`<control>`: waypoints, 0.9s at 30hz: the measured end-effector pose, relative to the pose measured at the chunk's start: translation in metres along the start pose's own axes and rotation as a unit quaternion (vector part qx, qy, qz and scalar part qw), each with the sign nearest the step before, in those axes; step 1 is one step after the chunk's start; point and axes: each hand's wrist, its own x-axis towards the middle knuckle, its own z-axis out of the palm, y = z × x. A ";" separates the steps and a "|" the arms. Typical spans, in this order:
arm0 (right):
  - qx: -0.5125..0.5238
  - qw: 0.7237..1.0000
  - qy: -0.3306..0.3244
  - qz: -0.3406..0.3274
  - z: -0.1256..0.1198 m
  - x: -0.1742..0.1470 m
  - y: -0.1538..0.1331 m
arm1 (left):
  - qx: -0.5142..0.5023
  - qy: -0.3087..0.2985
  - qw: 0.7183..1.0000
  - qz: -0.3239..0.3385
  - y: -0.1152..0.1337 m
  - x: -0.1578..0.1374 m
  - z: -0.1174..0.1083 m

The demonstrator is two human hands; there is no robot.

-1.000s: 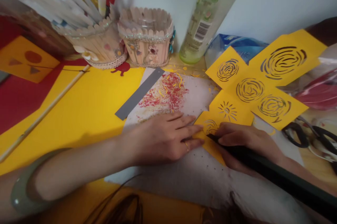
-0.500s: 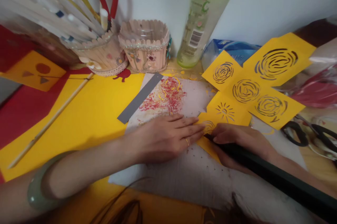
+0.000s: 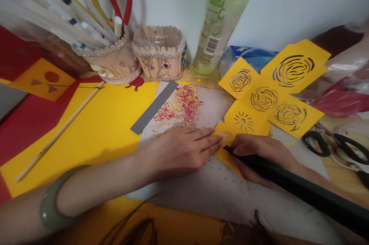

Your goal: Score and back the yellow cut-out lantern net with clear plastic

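Card of bright, even yellow, cut in a cross-like outline of joined square panels, lies to the right of centre, its lower part on a pale grey sheet; four panels carry rose-like swirls made of short curved slits, the largest on the upper right panel, where the slits show dark; that panel ends in a flap with slanted corners; below the central swirl sits a sunburst of thin rays around a small ring; the nearest panel shows a few fine arcs, the rest of it hidden by the hands.

The person's left hand lies palm down on the sheet, its fingers stretched out flat and close together, the tips touching the left edge of the nearest panel; a gold ring circles one finger, a green bangle the forearm. The right hand is closed around a long black tool, the tip of which meets the nearest panel beside the arcs; whether the tip goes through the card cannot be told.

Left of the card, red and yellow shavings cover part of the sheet, just beside a grey strip; black-handled scissors lie near the right panel.
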 end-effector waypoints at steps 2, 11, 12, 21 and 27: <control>-0.022 0.999 -0.001 -0.030 -0.003 0.004 -0.003 | -0.003 0.005 1.000 0.001 0.000 0.000 0.000; -0.046 0.998 -0.003 -0.044 0.000 0.004 -0.002 | -0.008 0.005 1.000 0.001 0.000 0.000 0.001; -0.048 0.998 -0.004 -0.042 0.001 0.003 -0.002 | -0.007 0.004 1.000 0.001 0.000 0.000 0.001; -0.056 0.998 -0.003 -0.040 0.001 0.001 0.000 | -0.008 0.009 1.000 -0.001 0.000 0.001 0.000; -0.017 0.998 -0.036 -0.042 -0.008 0.008 -0.003 | -0.019 0.004 1.000 0.002 -0.001 -0.001 0.001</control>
